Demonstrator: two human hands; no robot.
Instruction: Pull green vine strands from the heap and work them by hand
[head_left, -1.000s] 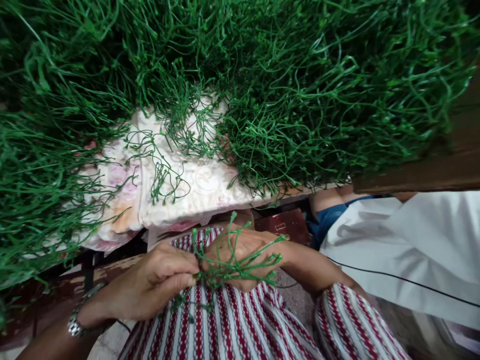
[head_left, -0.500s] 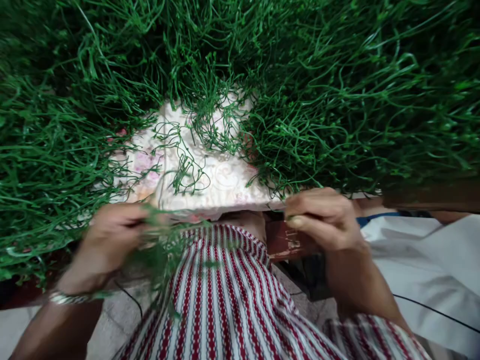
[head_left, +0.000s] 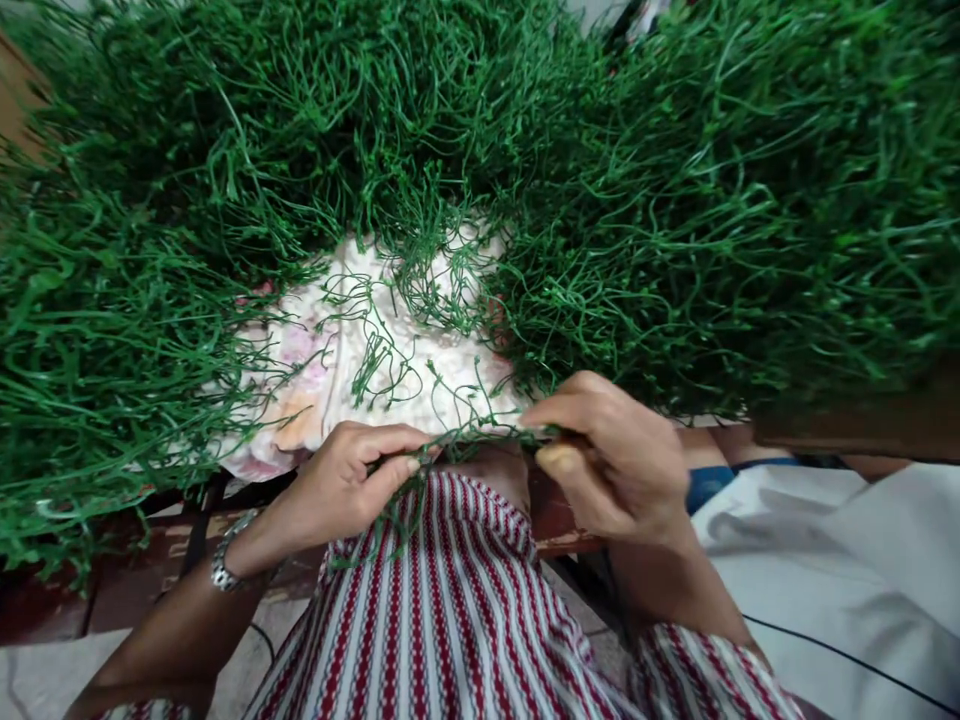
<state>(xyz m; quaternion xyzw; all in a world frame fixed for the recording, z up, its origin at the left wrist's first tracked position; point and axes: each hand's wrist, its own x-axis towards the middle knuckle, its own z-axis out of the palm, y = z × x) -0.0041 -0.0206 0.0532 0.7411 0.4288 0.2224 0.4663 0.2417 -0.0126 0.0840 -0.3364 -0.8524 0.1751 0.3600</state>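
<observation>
Thin green branching stems (head_left: 465,432), plastic-looking, stretch between my two hands just above the cloth's near edge. My left hand (head_left: 352,480), with a metal watch band on its wrist, is closed in a pinch on them, and loose strands hang below its fingers over my lap. My right hand (head_left: 619,460) is closed, thumb against curled fingers, at the other end of the stems. Part of its grip is hidden by the fingers. A few loose stems (head_left: 382,370) lie on the pale floral cloth (head_left: 300,400) in front of me.
A large tangled heap of green stems (head_left: 660,230) surrounds the cloth on the far side, left and right. Striped red and white clothing (head_left: 450,610) covers my lap. White sheeting (head_left: 840,540) with a dark cord lies at the right. Reddish-brown wood (head_left: 127,570) shows at the left.
My left hand has moved right and slightly down, bringing its stems close to my right hand. My right hand has shifted slightly left and down. The view has tilted up a little.
</observation>
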